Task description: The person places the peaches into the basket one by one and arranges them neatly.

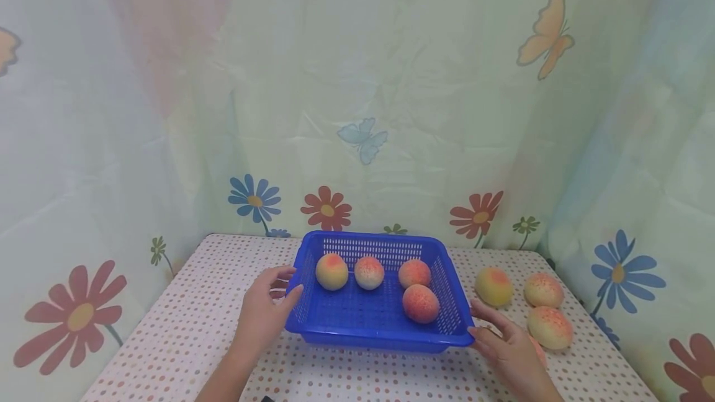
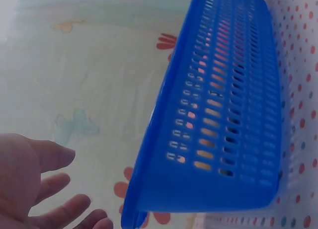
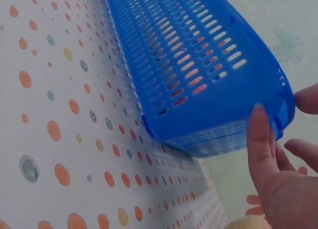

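Note:
A blue plastic basket [image 1: 363,335] with slotted walls stands on the dotted table. Inside are a yellow peach [image 1: 332,272], a pale speckled peach [image 1: 369,273] and two redder peaches [image 1: 421,304], one close behind the other. My left hand [image 1: 267,308] is beside the basket's left rim, its fingers spread; the left wrist view shows a gap between them and the basket wall. At the front right corner, my right hand [image 1: 505,349] pinches the rim, thumb on the front wall and a finger at the rim's edge.
Right of the basket lie a yellow peach [image 1: 494,286] and two speckled peaches [image 1: 550,327]; another peach [image 1: 539,352] is mostly hidden behind my right hand. A flowered curtain [image 1: 357,79] encloses the table's back and sides. A small dark object [image 1: 267,399] shows at the bottom edge.

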The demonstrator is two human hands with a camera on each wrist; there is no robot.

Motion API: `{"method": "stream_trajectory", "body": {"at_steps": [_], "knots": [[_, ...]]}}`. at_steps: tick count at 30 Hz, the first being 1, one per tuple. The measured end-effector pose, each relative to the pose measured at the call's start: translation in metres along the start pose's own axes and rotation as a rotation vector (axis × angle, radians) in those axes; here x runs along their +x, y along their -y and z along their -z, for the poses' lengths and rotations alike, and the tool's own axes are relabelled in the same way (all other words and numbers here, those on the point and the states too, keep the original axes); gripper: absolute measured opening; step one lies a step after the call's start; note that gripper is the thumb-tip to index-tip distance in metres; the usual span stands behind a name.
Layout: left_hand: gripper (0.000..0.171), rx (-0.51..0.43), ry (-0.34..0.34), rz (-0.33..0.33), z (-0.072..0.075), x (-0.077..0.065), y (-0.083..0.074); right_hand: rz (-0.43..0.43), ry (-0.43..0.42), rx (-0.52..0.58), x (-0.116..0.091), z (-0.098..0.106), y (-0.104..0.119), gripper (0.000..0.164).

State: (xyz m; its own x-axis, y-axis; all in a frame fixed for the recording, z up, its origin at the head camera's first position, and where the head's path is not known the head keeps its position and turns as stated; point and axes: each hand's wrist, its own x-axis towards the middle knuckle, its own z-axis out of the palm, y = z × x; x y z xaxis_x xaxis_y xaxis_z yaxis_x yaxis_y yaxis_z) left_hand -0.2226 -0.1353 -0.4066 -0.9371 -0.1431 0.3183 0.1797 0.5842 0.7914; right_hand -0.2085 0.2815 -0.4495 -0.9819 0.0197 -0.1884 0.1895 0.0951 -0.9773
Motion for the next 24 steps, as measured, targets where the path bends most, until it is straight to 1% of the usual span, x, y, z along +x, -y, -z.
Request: {"method": "stream_trajectory", "body": {"at_steps": [5, 8, 10, 13, 20, 24], "knots": [[0.042, 0.007, -0.005, 0.022, 0.004, -0.001, 0.007, -0.026, -0.066, -0.142, -0.005, 0.003, 0.002, 0.068], [0.044, -0.004, 0.006, 0.047, 0.006, 0.0, 0.012, -0.029, -0.09, -0.213, -0.008, 0.005, 0.002, 0.076], [0.045, -0.011, 0.014, 0.063, 0.006, 0.0, 0.016, -0.03, -0.098, -0.225, -0.011, 0.005, 0.002, 0.081], [0.046, -0.031, 0.021, 0.091, 0.005, 0.002, 0.023, -0.021, -0.122, -0.23, -0.014, 0.006, 0.003, 0.082], [0.05, -0.06, 0.064, 0.178, 0.002, 0.005, 0.038, 0.025, -0.179, -0.319, -0.021, 0.01, 0.004, 0.075], [0.053, -0.058, 0.093, 0.203, 0.001, 0.007, 0.045, 0.068, -0.224, -0.335, -0.026, 0.012, 0.002, 0.075]]}}
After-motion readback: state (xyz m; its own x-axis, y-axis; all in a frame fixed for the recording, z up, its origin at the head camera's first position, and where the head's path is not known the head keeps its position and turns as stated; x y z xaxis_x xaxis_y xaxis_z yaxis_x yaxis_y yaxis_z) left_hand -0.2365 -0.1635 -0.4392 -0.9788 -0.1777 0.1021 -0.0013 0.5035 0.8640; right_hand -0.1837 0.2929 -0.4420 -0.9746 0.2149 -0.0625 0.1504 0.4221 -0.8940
